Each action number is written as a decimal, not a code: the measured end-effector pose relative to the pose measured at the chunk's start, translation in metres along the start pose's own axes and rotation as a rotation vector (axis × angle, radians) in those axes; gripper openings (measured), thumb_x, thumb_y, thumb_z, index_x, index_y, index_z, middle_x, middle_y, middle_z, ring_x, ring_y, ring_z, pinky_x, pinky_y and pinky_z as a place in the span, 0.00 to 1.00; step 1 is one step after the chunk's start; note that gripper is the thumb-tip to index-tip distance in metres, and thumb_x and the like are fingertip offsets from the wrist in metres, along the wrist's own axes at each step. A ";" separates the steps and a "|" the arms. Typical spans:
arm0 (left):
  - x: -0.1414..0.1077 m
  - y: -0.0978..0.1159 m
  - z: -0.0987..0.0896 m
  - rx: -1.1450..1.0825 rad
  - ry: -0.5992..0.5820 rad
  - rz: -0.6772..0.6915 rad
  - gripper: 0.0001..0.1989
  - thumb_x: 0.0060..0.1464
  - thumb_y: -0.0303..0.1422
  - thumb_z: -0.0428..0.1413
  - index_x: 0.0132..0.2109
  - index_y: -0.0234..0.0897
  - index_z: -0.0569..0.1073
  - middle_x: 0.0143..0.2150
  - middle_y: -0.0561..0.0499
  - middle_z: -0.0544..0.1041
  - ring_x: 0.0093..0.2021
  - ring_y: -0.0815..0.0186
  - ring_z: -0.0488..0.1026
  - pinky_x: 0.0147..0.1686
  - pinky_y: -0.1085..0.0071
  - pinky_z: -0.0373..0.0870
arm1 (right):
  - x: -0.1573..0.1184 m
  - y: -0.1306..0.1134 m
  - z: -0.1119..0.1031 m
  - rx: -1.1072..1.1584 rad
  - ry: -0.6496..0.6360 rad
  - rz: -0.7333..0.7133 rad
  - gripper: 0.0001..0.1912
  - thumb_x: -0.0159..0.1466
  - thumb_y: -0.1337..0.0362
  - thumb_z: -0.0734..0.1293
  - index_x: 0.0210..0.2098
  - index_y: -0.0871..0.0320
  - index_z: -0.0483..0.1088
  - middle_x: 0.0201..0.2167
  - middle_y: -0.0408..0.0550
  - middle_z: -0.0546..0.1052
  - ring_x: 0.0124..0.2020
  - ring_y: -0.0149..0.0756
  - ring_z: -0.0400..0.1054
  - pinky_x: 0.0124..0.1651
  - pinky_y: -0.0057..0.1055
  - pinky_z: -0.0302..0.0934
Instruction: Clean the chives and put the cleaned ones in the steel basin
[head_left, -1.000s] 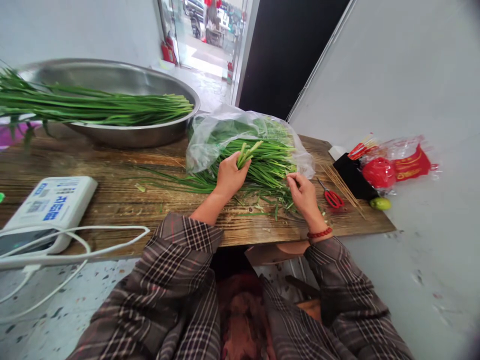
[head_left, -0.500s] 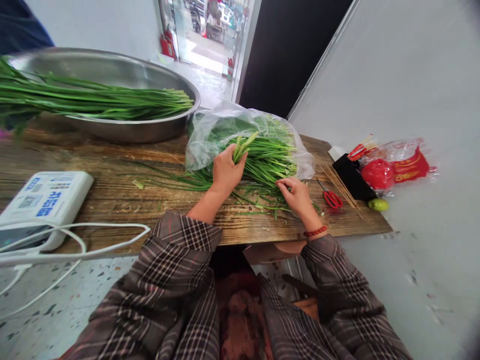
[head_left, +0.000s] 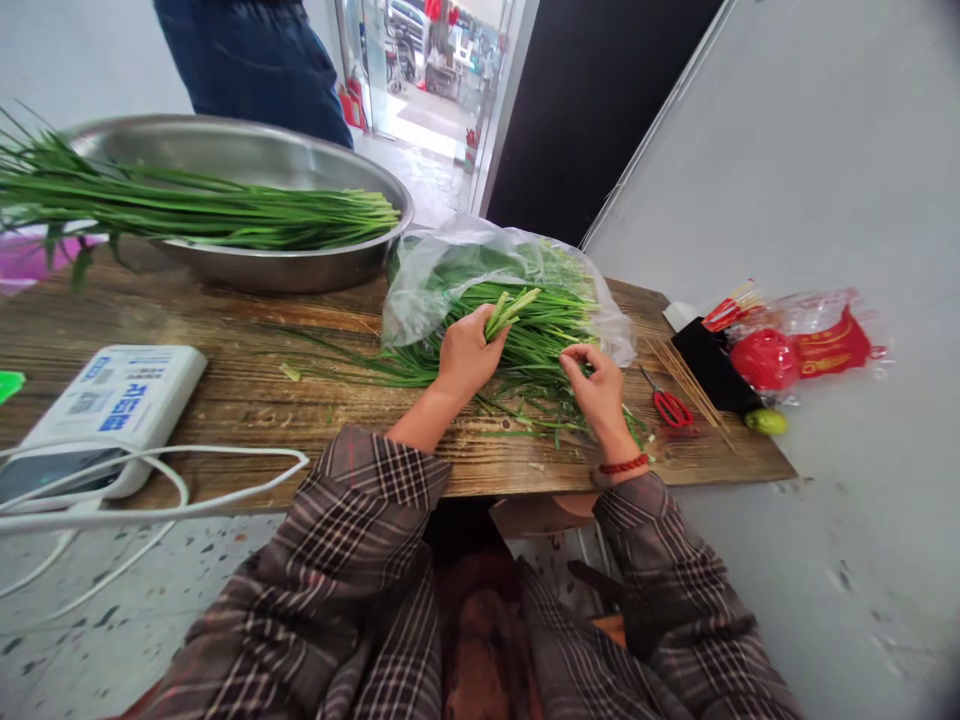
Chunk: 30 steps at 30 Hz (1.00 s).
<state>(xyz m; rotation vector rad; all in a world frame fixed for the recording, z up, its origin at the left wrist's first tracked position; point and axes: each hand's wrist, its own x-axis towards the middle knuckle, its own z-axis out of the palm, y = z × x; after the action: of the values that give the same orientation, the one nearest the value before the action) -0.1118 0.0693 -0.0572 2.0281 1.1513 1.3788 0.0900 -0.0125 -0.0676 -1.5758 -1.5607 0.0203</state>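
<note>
L hand [head_left: 469, 357] and R hand [head_left: 600, 392] are apart, w/ the gap btwn them in front of the body. L is closed round a small bunch of stalks [head_left: 514, 312], whose pale ends poke out past the thumb, angled up & toward R's side. R has thumb & fingertips pinched at the near edge of the greens; can't tell if anything's in the pinch.

Main pile of greens [head_left: 546, 310] lies just beyond & btwn both hands, long axis roughly L–R, pale ends on R's side, leaves toward L's. R is nearer the pale ends. Pile is partly inside a clear plastic bag [head_left: 427, 275], open toward the hands. Trimmings [head_left: 517, 420] lie on the tabletop [head_left: 337, 440] btwn & below the hands.

Right of R: red-handled scissors [head_left: 671, 408], then thin sticks [head_left: 694, 385], then a black box [head_left: 709, 360] w/ red-wrapped sticks [head_left: 729, 310] at its far end.

Beyond & left of L (the nearer hand): steel basin [head_left: 277, 268], more greens [head_left: 262, 215] laid across it, pale ends toward R's side, leaf tips hanging over the far-left rim. Well left of L, nearer the body: white device [head_left: 112, 400] w/ white cable [head_left: 247, 455].
</note>
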 end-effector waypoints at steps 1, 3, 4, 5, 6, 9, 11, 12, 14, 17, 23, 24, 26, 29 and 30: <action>0.000 0.000 0.000 0.006 -0.006 0.008 0.07 0.58 0.35 0.52 0.37 0.37 0.72 0.33 0.50 0.76 0.34 0.64 0.71 0.36 0.70 0.64 | 0.001 -0.001 0.000 0.033 0.001 0.017 0.10 0.62 0.58 0.65 0.34 0.56 0.74 0.34 0.48 0.78 0.37 0.38 0.71 0.45 0.37 0.63; -0.001 -0.001 0.002 0.008 -0.049 0.041 0.07 0.58 0.34 0.52 0.37 0.37 0.73 0.34 0.49 0.77 0.36 0.64 0.71 0.38 0.70 0.65 | 0.001 -0.003 0.000 0.091 -0.017 0.051 0.11 0.62 0.57 0.65 0.35 0.57 0.74 0.34 0.48 0.79 0.37 0.38 0.72 0.44 0.36 0.65; -0.001 -0.001 0.002 0.004 -0.090 0.066 0.07 0.58 0.34 0.52 0.37 0.37 0.73 0.35 0.49 0.77 0.36 0.63 0.71 0.38 0.70 0.65 | 0.000 -0.004 0.001 0.115 -0.024 0.067 0.11 0.61 0.57 0.65 0.36 0.57 0.74 0.35 0.49 0.79 0.37 0.38 0.72 0.44 0.36 0.65; -0.002 0.000 0.003 -0.002 -0.140 0.092 0.06 0.58 0.33 0.53 0.36 0.37 0.73 0.36 0.49 0.77 0.37 0.63 0.72 0.39 0.70 0.66 | -0.001 -0.005 0.001 0.133 -0.028 0.079 0.11 0.61 0.56 0.65 0.36 0.57 0.75 0.35 0.49 0.80 0.38 0.38 0.72 0.44 0.36 0.65; -0.003 0.001 0.004 -0.005 -0.191 0.118 0.06 0.57 0.32 0.53 0.36 0.37 0.74 0.36 0.49 0.78 0.38 0.63 0.72 0.40 0.69 0.66 | -0.002 -0.006 0.000 0.145 -0.032 0.086 0.12 0.61 0.56 0.66 0.37 0.57 0.75 0.35 0.49 0.80 0.38 0.39 0.73 0.44 0.36 0.66; -0.006 0.004 0.006 -0.007 -0.298 0.199 0.06 0.55 0.29 0.55 0.40 0.38 0.75 0.41 0.48 0.79 0.42 0.61 0.72 0.43 0.68 0.66 | -0.004 -0.010 -0.003 0.167 -0.049 0.074 0.12 0.60 0.57 0.67 0.39 0.57 0.74 0.36 0.49 0.80 0.38 0.39 0.73 0.44 0.36 0.66; -0.008 0.006 0.006 0.011 -0.329 0.236 0.08 0.55 0.28 0.55 0.42 0.38 0.76 0.43 0.48 0.79 0.44 0.60 0.72 0.45 0.67 0.66 | -0.005 -0.014 -0.007 0.165 -0.060 0.040 0.12 0.60 0.58 0.68 0.40 0.57 0.74 0.36 0.49 0.80 0.38 0.39 0.73 0.44 0.36 0.67; -0.008 0.007 0.006 0.033 -0.339 0.242 0.07 0.56 0.29 0.55 0.42 0.38 0.76 0.42 0.48 0.79 0.44 0.60 0.71 0.45 0.67 0.66 | -0.006 -0.015 -0.009 0.157 -0.065 0.018 0.12 0.59 0.59 0.68 0.41 0.56 0.73 0.36 0.48 0.79 0.38 0.38 0.73 0.44 0.36 0.67; -0.009 0.007 0.006 0.095 -0.346 0.237 0.05 0.56 0.31 0.56 0.40 0.38 0.75 0.39 0.47 0.79 0.42 0.59 0.71 0.42 0.66 0.66 | -0.007 -0.017 -0.012 0.130 -0.082 -0.026 0.13 0.59 0.61 0.68 0.43 0.56 0.72 0.36 0.48 0.79 0.38 0.38 0.73 0.45 0.37 0.67; -0.009 0.006 0.006 0.159 -0.323 0.227 0.04 0.56 0.34 0.57 0.37 0.39 0.75 0.34 0.48 0.77 0.39 0.60 0.69 0.40 0.66 0.65 | -0.008 -0.014 -0.015 0.075 -0.109 -0.059 0.16 0.60 0.63 0.67 0.48 0.55 0.70 0.35 0.46 0.78 0.36 0.36 0.72 0.45 0.36 0.66; -0.006 0.003 0.006 0.195 -0.263 0.167 0.06 0.56 0.33 0.56 0.31 0.38 0.73 0.31 0.49 0.74 0.37 0.60 0.69 0.37 0.67 0.64 | -0.009 0.014 -0.026 -0.076 -0.098 -0.068 0.17 0.63 0.63 0.65 0.51 0.56 0.71 0.36 0.49 0.78 0.37 0.39 0.72 0.47 0.39 0.66; -0.005 0.002 0.006 0.201 -0.270 0.165 0.06 0.56 0.32 0.56 0.31 0.38 0.73 0.31 0.49 0.74 0.37 0.60 0.69 0.37 0.67 0.64 | -0.009 0.017 -0.028 -0.114 -0.118 -0.096 0.17 0.63 0.62 0.65 0.50 0.56 0.72 0.38 0.50 0.79 0.40 0.41 0.72 0.49 0.42 0.65; -0.005 0.002 0.006 0.212 -0.290 0.159 0.06 0.56 0.33 0.56 0.31 0.38 0.73 0.31 0.49 0.75 0.37 0.60 0.69 0.37 0.67 0.64 | -0.008 0.018 -0.029 -0.134 -0.116 -0.141 0.15 0.62 0.59 0.67 0.48 0.56 0.75 0.44 0.53 0.79 0.47 0.44 0.71 0.54 0.45 0.62; -0.004 0.003 0.006 0.221 -0.317 0.151 0.06 0.56 0.33 0.56 0.32 0.37 0.73 0.32 0.49 0.75 0.38 0.61 0.70 0.38 0.67 0.64 | -0.006 0.009 -0.022 0.070 -0.079 -0.082 0.15 0.62 0.57 0.68 0.47 0.54 0.76 0.43 0.51 0.80 0.46 0.42 0.72 0.50 0.42 0.65; -0.004 0.003 0.006 0.221 -0.322 0.149 0.06 0.56 0.33 0.56 0.32 0.37 0.73 0.32 0.49 0.75 0.38 0.61 0.70 0.38 0.68 0.64 | -0.005 0.006 -0.018 0.170 -0.082 -0.036 0.15 0.62 0.57 0.68 0.47 0.53 0.76 0.41 0.49 0.80 0.43 0.40 0.73 0.47 0.39 0.66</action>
<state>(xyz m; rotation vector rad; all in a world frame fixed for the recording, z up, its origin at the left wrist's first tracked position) -0.1062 0.0647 -0.0599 2.4262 1.0636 0.9709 0.1040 -0.0257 -0.0628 -1.4293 -1.6062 0.1943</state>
